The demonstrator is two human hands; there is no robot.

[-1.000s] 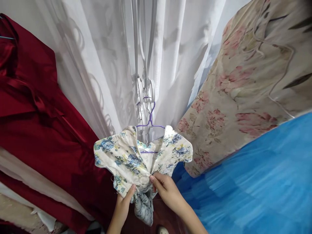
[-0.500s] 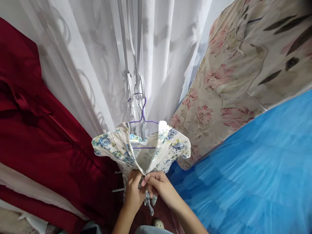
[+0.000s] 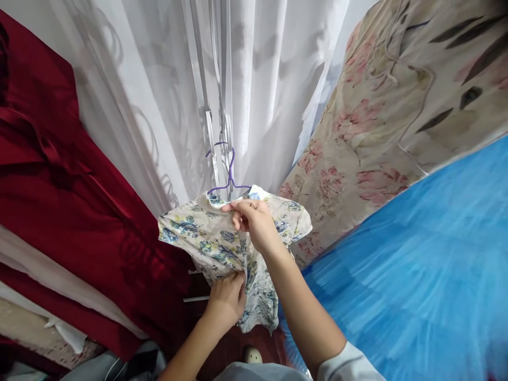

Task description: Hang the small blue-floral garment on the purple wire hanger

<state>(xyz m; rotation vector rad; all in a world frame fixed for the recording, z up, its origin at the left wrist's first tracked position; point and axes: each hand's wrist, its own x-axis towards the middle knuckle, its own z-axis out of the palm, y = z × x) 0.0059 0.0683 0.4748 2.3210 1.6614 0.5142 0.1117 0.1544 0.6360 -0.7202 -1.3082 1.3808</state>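
Purple hanger (image 3: 230, 181) at twelve o'clock of flowered top (image 3: 220, 238). Left hand (image 3: 228, 297), seven o'clock, closed on top's front. Right hand (image 3: 254, 219) half-curled at neckline, twelve o'clock; hold unclear.

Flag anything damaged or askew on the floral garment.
Nothing stands out: the short-sleeved floral garment hangs from the purple hanger with no visible tear or stain. Folds near the left hand look like ordinary handling.

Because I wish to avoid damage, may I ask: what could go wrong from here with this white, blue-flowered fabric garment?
The garment might slip off the thin purple hanger if the left hand, gripping its front, pulls downward. The right hand, at the neckline, could perhaps stretch that edge.
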